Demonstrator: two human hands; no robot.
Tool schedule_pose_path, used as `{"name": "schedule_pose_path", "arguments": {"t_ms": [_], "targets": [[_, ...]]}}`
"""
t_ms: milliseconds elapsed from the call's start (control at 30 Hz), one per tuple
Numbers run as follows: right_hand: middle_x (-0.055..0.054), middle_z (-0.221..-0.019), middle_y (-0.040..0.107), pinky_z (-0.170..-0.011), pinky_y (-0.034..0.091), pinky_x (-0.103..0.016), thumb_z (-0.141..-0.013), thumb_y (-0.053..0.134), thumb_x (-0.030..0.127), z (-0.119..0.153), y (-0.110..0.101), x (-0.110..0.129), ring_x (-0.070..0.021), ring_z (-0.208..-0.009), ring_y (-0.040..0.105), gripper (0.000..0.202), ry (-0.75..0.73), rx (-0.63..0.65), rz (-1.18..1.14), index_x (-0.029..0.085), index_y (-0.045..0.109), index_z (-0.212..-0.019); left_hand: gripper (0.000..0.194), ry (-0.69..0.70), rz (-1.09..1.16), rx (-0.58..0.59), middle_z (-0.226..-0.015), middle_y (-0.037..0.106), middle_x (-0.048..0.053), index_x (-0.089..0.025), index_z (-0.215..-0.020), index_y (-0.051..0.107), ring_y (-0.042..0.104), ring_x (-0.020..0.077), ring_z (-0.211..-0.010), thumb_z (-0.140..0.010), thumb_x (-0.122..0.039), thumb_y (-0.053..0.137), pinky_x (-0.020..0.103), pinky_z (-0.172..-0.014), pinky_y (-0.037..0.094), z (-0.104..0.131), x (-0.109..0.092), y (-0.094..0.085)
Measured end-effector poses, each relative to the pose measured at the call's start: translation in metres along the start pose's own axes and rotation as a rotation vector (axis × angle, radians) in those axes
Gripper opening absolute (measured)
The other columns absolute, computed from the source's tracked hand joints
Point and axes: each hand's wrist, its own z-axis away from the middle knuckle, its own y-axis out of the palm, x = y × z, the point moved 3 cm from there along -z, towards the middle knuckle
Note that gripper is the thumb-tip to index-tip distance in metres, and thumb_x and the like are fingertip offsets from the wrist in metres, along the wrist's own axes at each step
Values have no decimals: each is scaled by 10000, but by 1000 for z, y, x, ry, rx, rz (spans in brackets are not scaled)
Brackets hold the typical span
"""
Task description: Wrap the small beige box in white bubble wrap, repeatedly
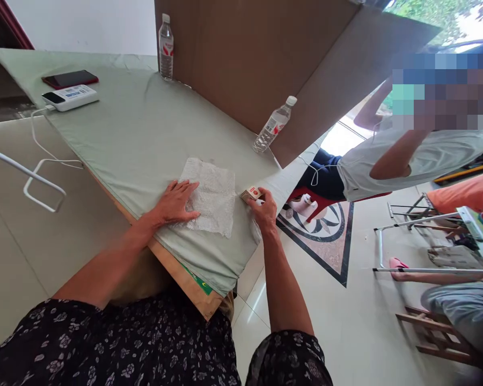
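A sheet of bubble wrap (214,201) lies flat on the cloth-covered table (116,128). My left hand (177,202) rests on its left edge, palm down with the fingers spread. To the right of the sheet, near the table's right edge, my right hand (263,208) grips a small box (250,193) with brown sides and a white and red label. The box is close to the tabletop; whether it touches is hard to see. Something clear, perhaps plastic, shows partly behind my right wrist.
A water bottle (271,126) and another bottle (166,51) stand by a large brown cardboard panel (241,59). A phone (70,79) and a white power bank (70,98) with a cable lie at the far left. A person in a white shirt (418,166) sits at the right.
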Motion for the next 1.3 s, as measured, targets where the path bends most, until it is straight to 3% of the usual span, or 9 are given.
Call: {"name": "schedule_pose_path", "arguments": {"t_ms": [100,233,400,667,900,1100,1200,1300], "targets": [[-100,-1200,762,-939,562,-449,-760,723,444,9,10,32,-268,-1069,700,531,-117,25,-90,233,631,-1238,979,-7,-4,11,-1667,435,190,-161,-1633,317,329,370,-1593,-825,-584,673,570,-1323,151,0,-3,-2],[-80,-1306,739,-987,550,-409,-808,723,396,19,49,76,-241,-1125,695,508,-269,227,-158,246,632,-1286,993,-31,-9,26,-1679,409,206,-124,-1638,302,315,373,-1600,-830,-566,672,557,-1326,143,0,-5,-4],[-63,-1303,745,-1063,521,-436,-776,728,275,23,89,81,-249,-1142,702,520,-313,401,-30,248,635,-1287,987,-31,6,21,-1678,425,172,-177,-1646,296,314,369,-1601,-819,-550,685,556,-1329,144,0,-7,-4],[-23,-1182,771,-955,574,-361,-745,688,238,19,82,73,-212,-1042,723,511,-347,517,-69,240,646,-1254,998,-33,-1,21,-1677,421,182,-152,-1643,295,310,369,-1602,-821,-564,681,556,-1331,129,-1,-6,-2],[-78,-1406,705,-1144,490,-501,-778,688,263,34,83,68,-293,-1272,664,645,-314,368,19,262,580,-1414,966,-34,-12,44,-1694,396,178,-155,-1634,314,314,343,-1605,-836,-563,672,544,-1335,143,-2,-7,-2],[-132,-1401,703,-1138,494,-534,-790,673,293,36,85,62,-325,-1289,660,707,-329,320,41,212,520,-1475,953,-21,35,28,-1685,408,181,-156,-1617,344,322,354,-1600,-831,-563,695,561,-1338,156,-4,-9,1],[-149,-1408,696,-1130,504,-532,-790,668,298,35,84,60,-334,-1299,657,710,-344,319,57,191,517,-1476,895,-54,141,-57,-1668,426,199,-129,-1598,366,369,350,-1573,-860,-535,668,540,-1313,263,-8,2,-8],[-146,-1412,695,-1127,511,-516,-797,659,287,35,83,59,-325,-1307,656,699,-367,314,70,190,515,-1475,796,-145,230,-240,-1625,474,220,-99,-1551,423,441,348,-1520,-877,-464,638,526,-1277,345,-15,30,-33]]}}
